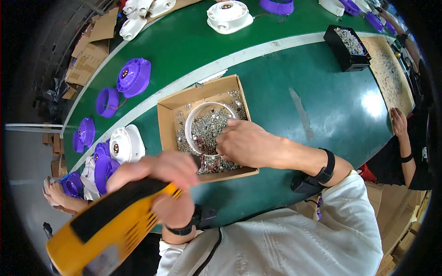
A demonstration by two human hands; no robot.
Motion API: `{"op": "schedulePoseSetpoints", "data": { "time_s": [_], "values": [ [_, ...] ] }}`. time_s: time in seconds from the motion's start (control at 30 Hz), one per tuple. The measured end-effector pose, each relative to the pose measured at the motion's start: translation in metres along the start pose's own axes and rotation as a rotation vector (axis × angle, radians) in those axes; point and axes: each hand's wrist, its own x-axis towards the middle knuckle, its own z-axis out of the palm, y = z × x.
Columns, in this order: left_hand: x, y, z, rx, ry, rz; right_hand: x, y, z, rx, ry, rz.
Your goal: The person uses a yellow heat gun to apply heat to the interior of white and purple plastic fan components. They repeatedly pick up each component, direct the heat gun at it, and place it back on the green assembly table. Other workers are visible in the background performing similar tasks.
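My left hand (159,172) grips a yellow and black power screwdriver (108,225), held low at the near left. My right hand (244,142) reaches into a shallow cardboard box (168,115) filled with small silver screws, fingers closed among the screws. A white plastic ring (193,117) lies in the box just left of my right hand, with thin red and black wires by it.
Purple and white round fan housings (133,76) line the green conveyor belt (322,106) at left and far back. A black bin of screws (347,46) stands at far right. Another person's hand (398,122) rests at the right edge; other hands (55,193) at the left.
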Motion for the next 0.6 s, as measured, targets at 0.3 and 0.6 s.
{"op": "schedulePoseSetpoints", "data": {
  "time_s": [0.3, 0.6],
  "values": [
    [-0.027, 0.003, -0.026, 0.093, 0.243, -0.016, 0.0, 0.002, -0.012, 0.24, 0.178, -0.073],
    [-0.043, -0.01, -0.04, 0.067, 0.374, 0.037, 0.005, -0.001, -0.026, 0.416, 0.03, 0.086]
  ]
}}
